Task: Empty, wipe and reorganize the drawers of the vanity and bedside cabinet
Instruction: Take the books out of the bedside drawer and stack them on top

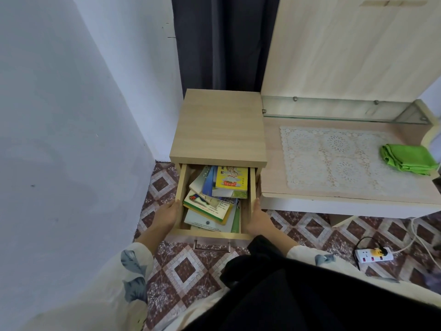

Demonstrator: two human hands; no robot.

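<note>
The light-wood bedside cabinet (220,130) has its top drawer (210,234) pulled out toward me. Inside lie several books and booklets (216,199), a yellow one on top at the back. My left hand (167,215) grips the drawer's left side wall, fingers curled underneath it. On the right side wall my right hand (259,218) holds the drawer the same way. A metal handle (212,247) shows on the drawer front. A folded green cloth (408,158) lies on the vanity top (272,177) at the right.
A white lace mat (334,158) covers the vanity top under a glass shelf (343,111). A white wall stands close on the left, a dark curtain (224,44) behind the cabinet. A power strip (373,255) with cables lies on the patterned tile floor at the right.
</note>
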